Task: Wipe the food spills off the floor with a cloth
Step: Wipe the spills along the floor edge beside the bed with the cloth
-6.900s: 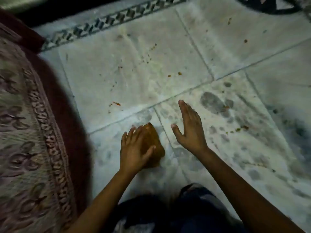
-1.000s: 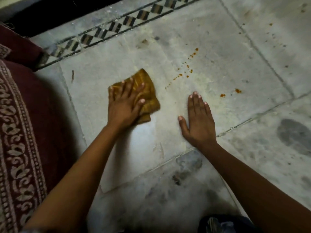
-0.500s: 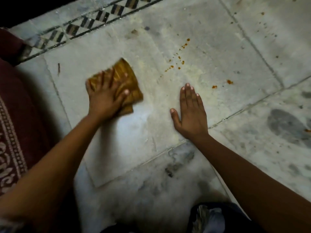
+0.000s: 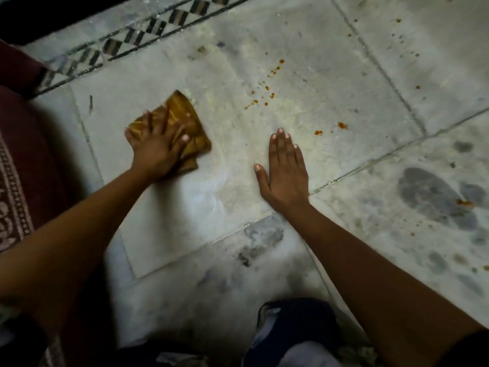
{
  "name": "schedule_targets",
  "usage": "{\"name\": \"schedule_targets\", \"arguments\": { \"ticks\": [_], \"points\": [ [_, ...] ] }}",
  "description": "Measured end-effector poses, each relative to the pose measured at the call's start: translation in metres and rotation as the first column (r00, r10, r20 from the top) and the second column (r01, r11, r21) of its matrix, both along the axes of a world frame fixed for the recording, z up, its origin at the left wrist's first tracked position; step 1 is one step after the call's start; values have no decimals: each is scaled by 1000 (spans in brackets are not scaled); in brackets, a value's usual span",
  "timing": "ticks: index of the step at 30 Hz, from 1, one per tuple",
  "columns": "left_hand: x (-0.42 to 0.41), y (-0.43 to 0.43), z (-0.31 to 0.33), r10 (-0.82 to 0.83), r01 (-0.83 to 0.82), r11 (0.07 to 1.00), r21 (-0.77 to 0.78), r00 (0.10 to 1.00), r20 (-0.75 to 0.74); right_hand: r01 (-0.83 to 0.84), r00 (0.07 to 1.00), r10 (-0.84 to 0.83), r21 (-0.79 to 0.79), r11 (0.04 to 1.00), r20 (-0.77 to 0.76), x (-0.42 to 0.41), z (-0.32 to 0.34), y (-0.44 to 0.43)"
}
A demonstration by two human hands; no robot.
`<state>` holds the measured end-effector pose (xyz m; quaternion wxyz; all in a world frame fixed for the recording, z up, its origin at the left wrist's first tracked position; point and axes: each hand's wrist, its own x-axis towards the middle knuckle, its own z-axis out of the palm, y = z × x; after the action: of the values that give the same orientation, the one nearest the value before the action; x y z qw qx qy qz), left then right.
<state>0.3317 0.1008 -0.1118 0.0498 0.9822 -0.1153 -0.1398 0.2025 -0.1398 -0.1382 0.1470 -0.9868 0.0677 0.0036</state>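
A crumpled yellow-brown cloth (image 4: pixel 185 115) lies on the pale marble floor (image 4: pixel 330 62). My left hand (image 4: pixel 156 149) presses flat on the cloth with spread fingers and covers its near half. My right hand (image 4: pixel 285 168) rests palm-down on the floor to the right of the cloth, fingers straight and together. A trail of small orange food drops (image 4: pixel 264 88) dots the tile beyond and between the hands. Two larger orange spots (image 4: pixel 341 125) sit just right of my right fingertips. A smeared pale film covers the tile around the hands.
A dark red patterned rug (image 4: pixel 23 160) borders the floor on the left. A black-and-white tile border strip (image 4: pixel 127 41) runs along the far edge. Dark wet patches (image 4: pixel 428 194) and more orange specks mark the tile at right. My knee in dark cloth (image 4: pixel 293 332) is at the bottom.
My left hand has kept sliding the cloth sideways over the tile, now blurred with motion. My right hand has stayed planted on the floor. The view shifted slightly.
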Motion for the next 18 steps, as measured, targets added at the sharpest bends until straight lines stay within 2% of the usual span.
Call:
{"name": "schedule_targets", "arguments": {
  "ticks": [2,3,4,6,8,10,13,15,18],
  "points": [
    [28,-37,6,156,-158,986,-46,987,-27,1,1000,0,23,1000,-19,1,3,1],
    [35,-58,6,160,-162,985,-55,986,-35,-2,1000,3,30,1000,-24,2,5,0],
    [37,-77,6,103,-105,993,-54,994,-40,-3,1000,4,31,1000,-13,5,7,-1],
    [21,-95,1,-119,119,992,-32,993,-22,5,1000,-6,33,999,16,16,15,-11],
    [-1,-80,2,-384,384,923,-14,923,11,39,999,-39,30,999,16,26,25,-26],
    [-1,-52,3,-458,458,889,14,888,39,65,998,-65,3,998,0,38,31,-44],
    [40,-49,-1,-203,203,979,14,978,52,40,996,-44,-56,998,-74,57,26,-68],
    [74,-82,-3,-38,42,998,-47,996,80,46,994,-53,-73,996,-94,71,19,-75],
    [103,-140,-5,-28,34,996,-86,997,76,145,984,-150,-52,988,-96,80,12,-78]
  ]
}}
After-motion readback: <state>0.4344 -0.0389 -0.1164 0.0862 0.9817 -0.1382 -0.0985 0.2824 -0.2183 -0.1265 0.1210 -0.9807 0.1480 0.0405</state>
